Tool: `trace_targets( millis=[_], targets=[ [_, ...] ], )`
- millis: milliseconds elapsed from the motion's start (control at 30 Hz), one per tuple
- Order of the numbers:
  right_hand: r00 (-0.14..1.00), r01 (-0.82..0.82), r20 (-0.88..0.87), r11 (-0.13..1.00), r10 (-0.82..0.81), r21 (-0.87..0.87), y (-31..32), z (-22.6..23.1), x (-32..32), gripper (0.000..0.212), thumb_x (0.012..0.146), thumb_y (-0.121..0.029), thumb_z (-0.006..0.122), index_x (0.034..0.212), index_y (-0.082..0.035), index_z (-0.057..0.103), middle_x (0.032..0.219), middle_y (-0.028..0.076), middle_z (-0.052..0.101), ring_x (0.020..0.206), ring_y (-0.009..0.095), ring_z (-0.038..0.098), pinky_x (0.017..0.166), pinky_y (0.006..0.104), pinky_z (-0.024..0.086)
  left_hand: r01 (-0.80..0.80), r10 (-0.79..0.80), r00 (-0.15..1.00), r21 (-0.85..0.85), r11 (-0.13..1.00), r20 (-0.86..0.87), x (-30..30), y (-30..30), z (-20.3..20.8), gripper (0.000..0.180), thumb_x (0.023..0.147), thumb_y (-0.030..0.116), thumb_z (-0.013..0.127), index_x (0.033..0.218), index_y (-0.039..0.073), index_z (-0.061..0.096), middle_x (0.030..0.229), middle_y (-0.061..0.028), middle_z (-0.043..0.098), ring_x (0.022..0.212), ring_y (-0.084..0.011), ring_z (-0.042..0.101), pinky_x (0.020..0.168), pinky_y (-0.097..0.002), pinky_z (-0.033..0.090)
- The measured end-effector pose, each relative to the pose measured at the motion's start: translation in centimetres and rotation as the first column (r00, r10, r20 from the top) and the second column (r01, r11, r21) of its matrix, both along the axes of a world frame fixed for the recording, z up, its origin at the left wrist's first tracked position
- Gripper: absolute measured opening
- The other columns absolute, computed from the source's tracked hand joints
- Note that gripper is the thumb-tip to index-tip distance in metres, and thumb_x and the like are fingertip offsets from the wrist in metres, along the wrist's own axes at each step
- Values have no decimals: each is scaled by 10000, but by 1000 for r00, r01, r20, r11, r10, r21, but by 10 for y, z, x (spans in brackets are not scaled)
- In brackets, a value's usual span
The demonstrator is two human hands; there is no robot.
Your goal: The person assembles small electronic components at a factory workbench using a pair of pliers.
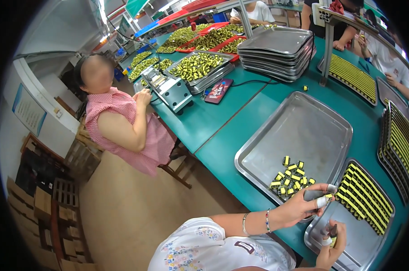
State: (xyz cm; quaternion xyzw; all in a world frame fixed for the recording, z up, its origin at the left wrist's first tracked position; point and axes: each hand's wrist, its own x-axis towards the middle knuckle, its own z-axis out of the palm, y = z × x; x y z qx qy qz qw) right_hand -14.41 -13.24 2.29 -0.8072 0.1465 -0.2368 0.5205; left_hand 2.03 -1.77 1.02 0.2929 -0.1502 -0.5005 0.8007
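My left hand [300, 207], with white and grey covers on its fingers, pinches a small yellow-and-black transformer [328, 197] at the edge of a metal tray [319, 228]. In that tray, similar transformers [364, 194] stand in tight, straight rows. Lower down, over the tray's near part, my right hand [333, 250] has its fingers closed round another yellow-and-black transformer [333, 239], partly hidden by the fingers. Just beyond my left hand lies a larger metal tray [299, 122], with a loose heap of transformers [292, 178] in its near corner.
Stacked metal trays [276, 49] and a phone-like flat object [219, 91] sit farther back on the green table [227, 117]. Filled trays [397, 151] stand at the right. A co-worker in a pink checked top [118, 117] sits at the left by a metal device [168, 90].
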Motion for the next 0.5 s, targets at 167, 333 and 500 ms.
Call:
trace_targets(
  millis=[167, 333, 500],
  targets=[
    [996, -39, 68, 976, 55, -212, 5, 23, 7, 260, 869, -147, 610, 1047, 41, 583, 920, 178, 569, 806, 309, 550, 722, 371, 445, 8, -8, 1000, -3, 1000, -6, -1, 0, -2, 421, 914, 220, 619, 1277, 66, 471, 1082, -32, 607, 736, -47, 503, 664, -202, 445],
    [1000, 8, 22, 982, -3, -188, 4, 14, -1, 283, 879, -176, 620, 1065, 36, 590, 929, 173, 572, 810, 306, 552, 734, 374, 446, 30, -31, 999, -48, 998, -13, -3, 0, -3, 406, 925, 222, 603, 1267, 48, 469, 1094, -50, 604, 658, -41, 419, 614, -186, 397],
    [996, 81, 39, 982, -75, -171, 10, 5, 4, 265, 792, -149, 614, 963, 52, 581, 794, 85, 511, 718, 182, 495, 641, 289, 372, 9, -8, 1000, -52, 999, 18, -5, 2, 3, 388, 925, 172, 598, 1271, 50, 471, 1096, -44, 606, 655, -27, 398, 593, -169, 373]
  ],
)
